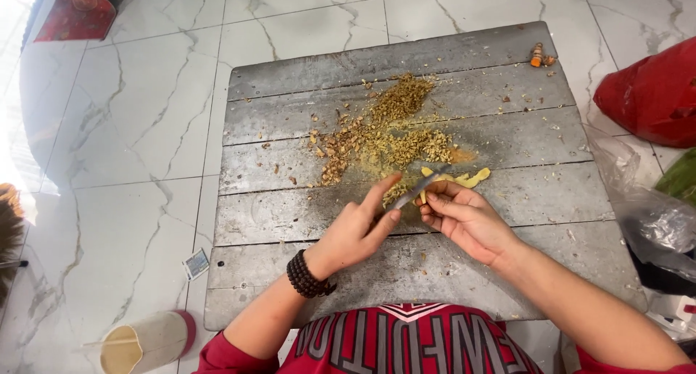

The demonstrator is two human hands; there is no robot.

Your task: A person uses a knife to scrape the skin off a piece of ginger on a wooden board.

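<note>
Near the board [290, 272] centre, left hand [353, 232] pinches a small knife [412, 192], right hand [464, 218] fingers closed on a peeled yellow root [464, 178] beside the peelings [384, 134]; blade close to fingertips, so a slip risks a cut.

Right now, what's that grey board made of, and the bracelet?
The board looks like weathered wood: separate grey planks with gaps and a rough, dull face. The bracelet on the left wrist is a stack of dark round beads; wood or stone, I cannot tell which.
</note>
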